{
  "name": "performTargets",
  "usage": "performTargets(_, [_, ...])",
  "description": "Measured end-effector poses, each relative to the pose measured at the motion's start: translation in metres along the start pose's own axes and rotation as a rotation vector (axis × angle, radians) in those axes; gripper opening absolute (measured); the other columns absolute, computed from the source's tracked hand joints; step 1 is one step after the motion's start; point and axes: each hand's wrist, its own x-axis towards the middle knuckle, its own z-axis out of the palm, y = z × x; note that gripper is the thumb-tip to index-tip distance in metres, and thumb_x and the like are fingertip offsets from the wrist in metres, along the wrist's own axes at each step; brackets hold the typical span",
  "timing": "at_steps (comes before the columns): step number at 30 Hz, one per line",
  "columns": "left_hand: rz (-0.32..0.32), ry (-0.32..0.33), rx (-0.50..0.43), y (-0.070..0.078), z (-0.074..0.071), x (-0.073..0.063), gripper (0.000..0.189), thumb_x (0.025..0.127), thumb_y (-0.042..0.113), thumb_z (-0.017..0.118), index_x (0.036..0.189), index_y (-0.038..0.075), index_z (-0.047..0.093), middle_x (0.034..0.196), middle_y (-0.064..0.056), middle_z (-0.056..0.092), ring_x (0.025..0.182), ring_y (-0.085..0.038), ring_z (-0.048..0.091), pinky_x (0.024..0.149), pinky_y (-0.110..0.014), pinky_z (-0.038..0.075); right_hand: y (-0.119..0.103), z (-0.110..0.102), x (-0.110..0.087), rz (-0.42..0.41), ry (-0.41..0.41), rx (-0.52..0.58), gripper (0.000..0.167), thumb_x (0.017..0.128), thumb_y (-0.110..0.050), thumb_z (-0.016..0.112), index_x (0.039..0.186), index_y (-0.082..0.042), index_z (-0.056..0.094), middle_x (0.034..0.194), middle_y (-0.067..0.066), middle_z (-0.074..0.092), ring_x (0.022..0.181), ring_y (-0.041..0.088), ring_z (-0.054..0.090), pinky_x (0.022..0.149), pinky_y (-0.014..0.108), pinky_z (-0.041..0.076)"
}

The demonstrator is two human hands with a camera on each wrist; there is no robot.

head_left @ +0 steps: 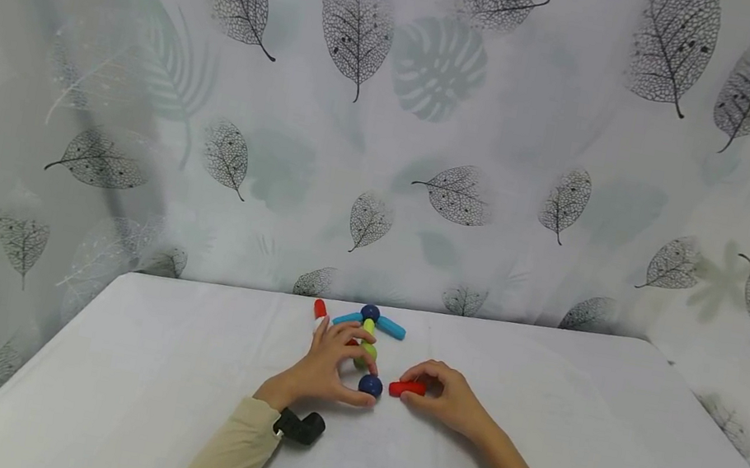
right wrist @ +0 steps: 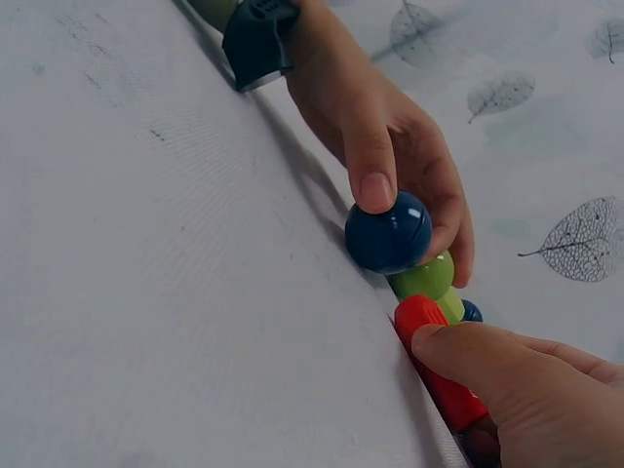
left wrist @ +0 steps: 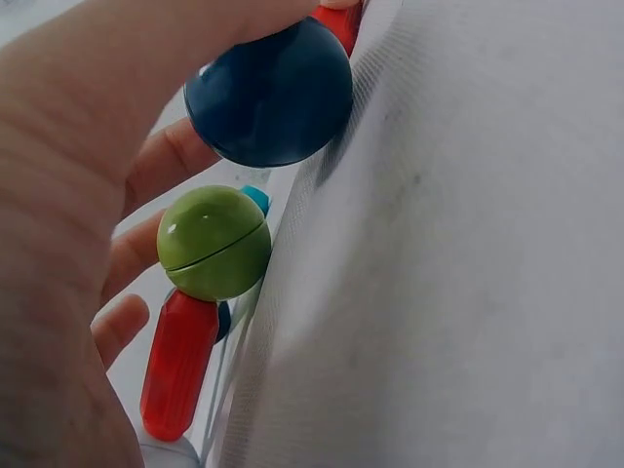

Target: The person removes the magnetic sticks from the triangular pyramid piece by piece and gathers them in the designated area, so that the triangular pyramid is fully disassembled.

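Red rod (head_left: 405, 388), pinched in right fingers (head_left: 430, 368), long axis aimed leftward at near but untouched navy ball (head_left: 371, 386), grasped between left fingers (right wrist: 370, 161).

Glossy smooth blue ball (left wrist: 271, 97), shiny plastic-looking red rod (head_left: 406, 388), matt woven white cloth (left wrist: 478, 253)

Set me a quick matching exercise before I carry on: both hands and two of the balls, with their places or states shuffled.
1. left hand
2. right hand
3. far dark blue ball
4. green ball

A. holding a red rod
B. pinching the near dark blue ball
C. between the two dark blue balls in the head view
D. between two light blue rods

Pairs: 1-B; 2-A; 3-D; 4-C
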Motion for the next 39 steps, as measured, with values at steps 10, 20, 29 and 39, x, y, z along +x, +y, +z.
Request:
performTargets(10, [-0.015,-0.012,0.004,0.000,0.000,0.000,0.031,0.073,0.039,0.082,0.095,0.020,0.072,0.134,-0.007,0.052,0.142,-0.036,0.025,0.109,-0.071,-0.005,-0.025,-0.004,-0.002,0.008,-0.016,0.017,0.019,0.085,-0.001,0.072,0.103,0.002,0.067,0.099,0.016,0.065,0.089,0.031,0.055,0.078,0.024,0.049])
performTargets(20, [-0.030,-0.023,0.013,0.000,-0.001,0.001,0.031,0.074,0.040,0.081,0.096,0.021,0.072,0.135,-0.005,0.051,0.141,-0.034,0.026,0.109,-0.070,-0.005,0.007,-0.004,0.001,-0.023,-0.064,0.043,0.021,0.086,-0.015,0.075,0.106,-0.009,0.069,0.103,0.006,0.067,0.093,0.018,0.056,0.082,0.023,0.049])
performTargets(29, [-0.029,-0.019,0.012,0.002,-0.002,0.000,0.030,0.075,0.040,0.080,0.096,0.021,0.072,0.134,-0.005,0.052,0.141,-0.032,0.027,0.110,-0.070,-0.005,0.006,-0.008,0.001,-0.075,-0.086,0.049,0.020,0.087,-0.012,0.073,0.106,-0.007,0.069,0.102,0.008,0.067,0.092,0.018,0.056,0.081,0.023,0.048])
performTargets(39, [-0.062,0.041,-0.027,0.004,-0.002,0.002,0.025,0.091,0.036,0.066,0.106,0.017,0.071,0.130,-0.006,0.055,0.135,-0.031,0.035,0.111,-0.068,-0.003,0.008,-0.008,0.002,-0.014,-0.067,0.157,0.017,0.094,-0.011,0.065,0.108,-0.003,0.068,0.102,0.010,0.067,0.086,0.009,0.059,0.076,0.020,0.052])
